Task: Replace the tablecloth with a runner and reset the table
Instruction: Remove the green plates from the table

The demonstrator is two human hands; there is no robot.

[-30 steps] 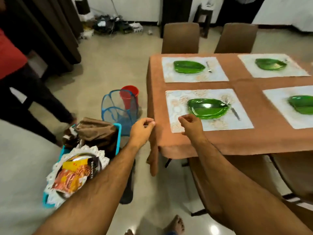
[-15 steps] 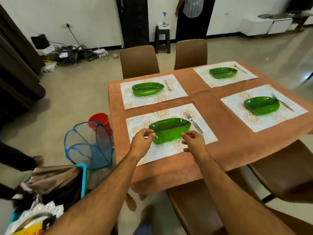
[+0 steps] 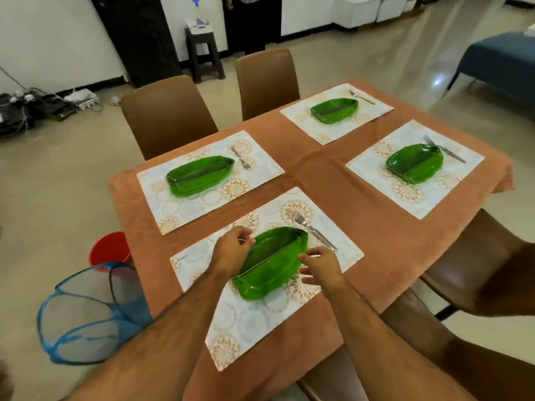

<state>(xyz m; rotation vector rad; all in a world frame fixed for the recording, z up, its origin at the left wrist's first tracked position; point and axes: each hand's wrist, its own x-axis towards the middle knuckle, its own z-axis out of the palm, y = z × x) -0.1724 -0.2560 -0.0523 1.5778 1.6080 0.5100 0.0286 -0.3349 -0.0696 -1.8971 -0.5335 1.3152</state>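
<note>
Tablecloth (image 3: pixel 376 227): terracotta fabric, covers the whole table, hangs over the edges; soft, limp, likely light; best gathered at a corner or hem once cleared; table beneath hidden; no runner in view.
Placemats, four; nearest placemat (image 3: pixel 246 322) thin, flexible, probably slides on cloth.
Nearest leaf-shaped green dish (image 3: pixel 272 261): glossy, looks rigid, possibly slippery and breakable; lift by both long rims.
Fork (image 3: pixel 314 230): just beside dish, partly behind right hand.
Left hand (image 3: pixel 231 251), right hand (image 3: pixel 320 266): fingers curled at opposite rims; whether they actually grip cannot be told.
</note>
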